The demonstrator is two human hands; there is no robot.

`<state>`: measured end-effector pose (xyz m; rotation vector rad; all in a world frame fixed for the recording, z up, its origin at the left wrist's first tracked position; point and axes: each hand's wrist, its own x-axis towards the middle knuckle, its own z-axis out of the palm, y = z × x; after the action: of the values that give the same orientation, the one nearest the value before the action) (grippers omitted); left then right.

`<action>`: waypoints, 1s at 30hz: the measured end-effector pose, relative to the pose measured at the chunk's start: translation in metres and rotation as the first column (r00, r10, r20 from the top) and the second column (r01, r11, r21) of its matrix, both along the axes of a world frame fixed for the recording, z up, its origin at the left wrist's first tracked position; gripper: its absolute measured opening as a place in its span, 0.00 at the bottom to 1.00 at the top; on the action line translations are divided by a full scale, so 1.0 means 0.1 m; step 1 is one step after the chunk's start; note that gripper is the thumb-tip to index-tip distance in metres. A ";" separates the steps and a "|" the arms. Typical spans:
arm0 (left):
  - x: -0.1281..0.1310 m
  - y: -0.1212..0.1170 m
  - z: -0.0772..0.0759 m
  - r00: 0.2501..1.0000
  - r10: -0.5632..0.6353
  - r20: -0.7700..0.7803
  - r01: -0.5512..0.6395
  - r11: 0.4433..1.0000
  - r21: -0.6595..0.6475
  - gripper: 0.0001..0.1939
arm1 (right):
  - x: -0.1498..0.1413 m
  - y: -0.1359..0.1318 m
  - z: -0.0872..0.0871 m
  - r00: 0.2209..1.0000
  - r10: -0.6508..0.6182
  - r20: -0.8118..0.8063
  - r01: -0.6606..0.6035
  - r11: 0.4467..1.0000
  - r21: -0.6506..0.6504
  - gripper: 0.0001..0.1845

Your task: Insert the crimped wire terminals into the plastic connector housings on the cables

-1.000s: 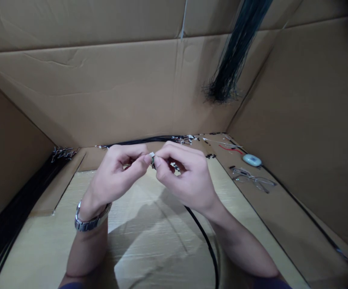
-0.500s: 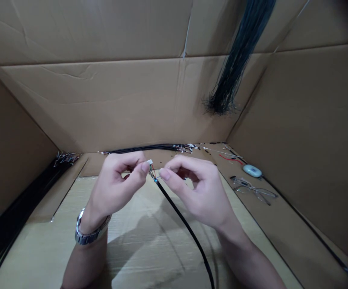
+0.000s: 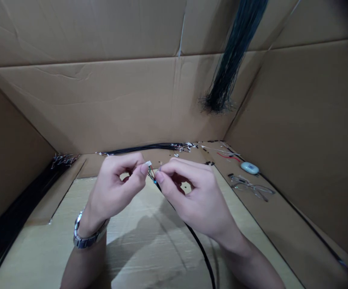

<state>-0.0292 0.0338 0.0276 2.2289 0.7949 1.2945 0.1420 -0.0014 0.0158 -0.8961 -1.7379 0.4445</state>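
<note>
Between thumb and forefinger, my left hand point(image 3: 121, 182) pinches a small white connector point(image 3: 148, 163). Thin coloured wires point(image 3: 151, 174) run from the connector down to the stripped end of a black cable point(image 3: 200, 245), which trails toward the bottom edge. My right hand point(image 3: 192, 188) is closed in a pinch beside these wires, its fingertips on what looks like one thin wire. The rest of that wire is hidden by the fingers. A metal wristwatch point(image 3: 85, 235) is on my left wrist.
Black cables with bared ends lie in a bundle point(image 3: 143, 149) along the back and in a thick bundle point(image 3: 20, 208) at left. A dark bunch of thin wires point(image 3: 234, 60) hangs at upper right. Glasses point(image 3: 252, 186) and a pale blue oval device point(image 3: 249, 167) lie right. Cardboard walls point(image 3: 116, 96) surround the table.
My right hand has moved left and slightly down, closer to the wires and the cable's end. My left hand still holds the connector. The whole view has shifted slightly.
</note>
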 end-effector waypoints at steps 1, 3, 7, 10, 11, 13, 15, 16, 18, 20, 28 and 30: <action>0.00 0.00 0.00 1.000 -0.004 -0.002 0.004 1.000 -0.001 0.20 | 0.00 0.01 0.00 1.000 -0.002 -0.006 0.002 1.000 0.007 0.15; 0.00 -0.01 0.00 1.000 -0.012 -0.003 0.012 1.000 0.002 0.20 | 0.00 0.02 -0.01 1.000 -0.013 -0.014 0.013 1.000 0.022 0.15; 0.02 -0.01 -0.01 1.000 -0.020 -0.013 0.019 1.000 -0.013 0.21 | 0.01 0.05 -0.02 0.999 0.004 -0.042 -0.002 0.999 0.050 0.14; 0.05 -0.01 -0.01 0.999 -0.017 -0.030 0.016 0.999 -0.028 0.20 | 0.00 0.08 -0.03 0.998 0.000 -0.061 0.005 0.996 0.085 0.13; 0.06 -0.01 -0.01 0.999 -0.016 -0.035 0.015 0.999 -0.029 0.20 | 0.00 0.09 -0.04 0.998 -0.009 -0.061 0.016 0.994 0.105 0.13; 0.07 -0.02 0.00 0.999 -0.018 -0.039 0.017 0.999 -0.033 0.20 | 0.00 0.09 -0.04 0.999 -0.018 -0.045 0.025 0.988 0.150 0.12; 0.07 -0.02 0.00 0.999 -0.029 -0.038 0.027 0.999 -0.038 0.20 | 0.00 0.10 -0.05 1.000 0.000 -0.029 0.005 0.984 0.176 0.12; 0.07 -0.03 0.00 0.999 -0.034 -0.034 0.032 0.999 -0.042 0.20 | 0.01 0.11 -0.06 0.999 0.018 -0.030 -0.012 0.984 0.176 0.12; 0.05 -0.03 -0.01 0.999 -0.044 -0.024 0.042 0.998 -0.056 0.20 | 0.02 0.14 -0.07 0.996 0.074 -0.050 -0.065 0.985 0.160 0.13; 0.04 -0.01 -0.03 0.998 -0.057 -0.008 0.056 0.996 -0.074 0.20 | 0.03 0.19 -0.10 0.988 0.137 -0.077 -0.125 0.982 0.139 0.13; -0.02 0.08 -0.04 0.983 -0.153 0.099 0.156 0.987 -0.033 0.07 | 0.04 0.36 -0.16 0.963 0.252 -0.099 -0.228 0.953 0.199 0.13; -0.03 0.06 -0.03 0.984 -0.166 0.063 0.164 0.986 0.037 0.11 | 0.05 0.36 -0.16 0.965 0.248 -0.087 -0.226 0.951 0.211 0.13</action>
<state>-0.0318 0.0397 0.0249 2.2127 0.5566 1.3010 0.1469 0.0342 0.0000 -0.5112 -1.7580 0.4594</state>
